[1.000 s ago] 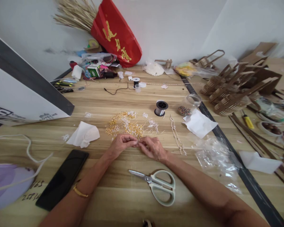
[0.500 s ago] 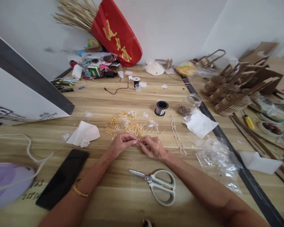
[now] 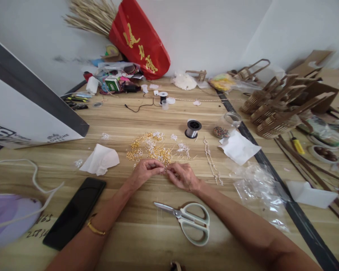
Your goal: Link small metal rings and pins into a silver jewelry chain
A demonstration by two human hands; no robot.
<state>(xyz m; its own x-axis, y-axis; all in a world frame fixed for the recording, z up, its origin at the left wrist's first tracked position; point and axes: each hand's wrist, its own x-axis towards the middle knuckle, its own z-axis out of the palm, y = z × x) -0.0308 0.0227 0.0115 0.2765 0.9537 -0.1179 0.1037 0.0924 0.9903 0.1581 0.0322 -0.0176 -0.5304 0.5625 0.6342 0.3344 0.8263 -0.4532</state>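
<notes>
The left hand stays pinched, as a second ago; small gold and silver pieces lie unmoved just beyond the fingertips; the right hand likewise stays pinched, anything gripped too small to make out.

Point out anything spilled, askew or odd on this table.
Gold and silver pieces lie loose on the tabletop rather than in a container, perhaps deliberately. Oddly, handwritten numbers mark the wood beside the phone.

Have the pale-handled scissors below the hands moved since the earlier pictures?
No. Judged against the dark table strip, the scissors show no visible shift in any direction.
</notes>
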